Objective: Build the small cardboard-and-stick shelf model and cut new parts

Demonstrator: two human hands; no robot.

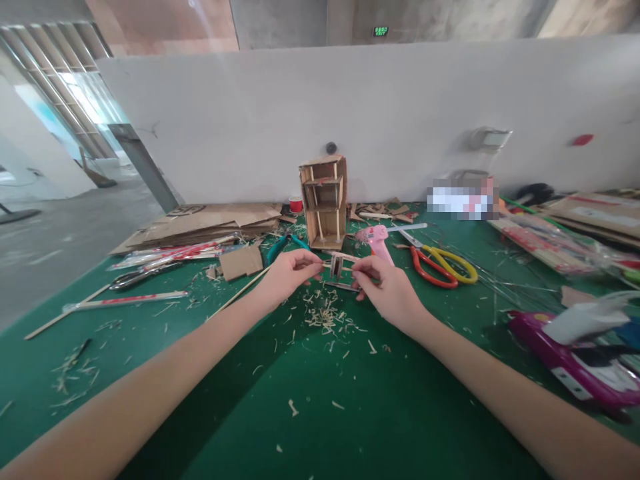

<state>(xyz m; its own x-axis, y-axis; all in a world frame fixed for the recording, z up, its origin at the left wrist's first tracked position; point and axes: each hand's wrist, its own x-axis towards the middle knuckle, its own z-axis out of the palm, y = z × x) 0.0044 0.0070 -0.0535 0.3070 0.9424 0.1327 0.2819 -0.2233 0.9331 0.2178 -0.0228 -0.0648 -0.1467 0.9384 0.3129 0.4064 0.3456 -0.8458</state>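
My left hand (293, 273) is closed in a pinch on the left end of a small assembly of thin wooden sticks and a little cardboard piece (337, 267). From the other side, my right hand (380, 283) pinches the stick ends with thumb and fingers. A long thin wooden stick (240, 293) slants out behind my left wrist; whether it joins the held piece I cannot tell. Just beyond the hands stands an upright cardboard shelf (324, 200) with wooden posts. Pale wood shavings (327, 317) are scattered below my hands.
A pink glue gun (379, 241) and scissors with red and yellow handles (435, 267) lie to the right. Teal-handled pliers (280, 247) and cardboard sheets (210, 223) are at the left. A purple and white device (570, 360) sits near right on the green table (320, 413).
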